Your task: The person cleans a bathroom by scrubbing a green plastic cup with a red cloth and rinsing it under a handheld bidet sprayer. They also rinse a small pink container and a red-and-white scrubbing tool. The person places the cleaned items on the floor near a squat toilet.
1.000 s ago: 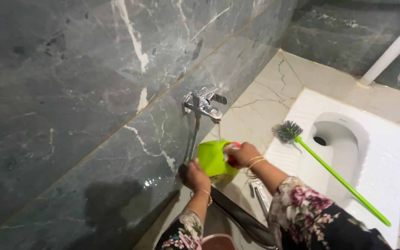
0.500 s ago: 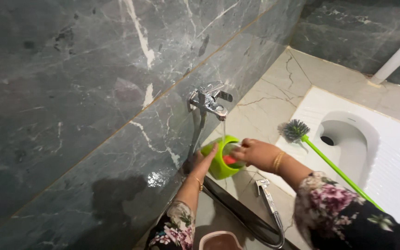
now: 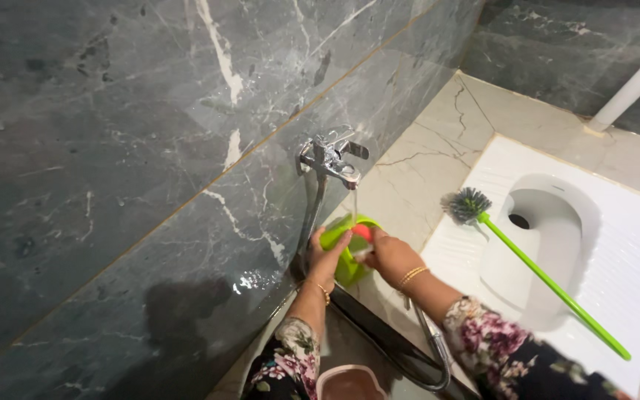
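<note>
Holding a green cup (image 3: 338,244) under the shiny tap (image 3: 330,159) on the dark stone wall, the left hand (image 3: 326,259) has its fingers wrapped around the cup's near side. A thin stream of water falls into the cup. The right hand (image 3: 388,255) pushes something red (image 3: 362,231) at the cup's rim, its fingers curled on it. A green toilet brush (image 3: 527,270) lies to the right across the white floor toilet (image 3: 616,244).
</note>
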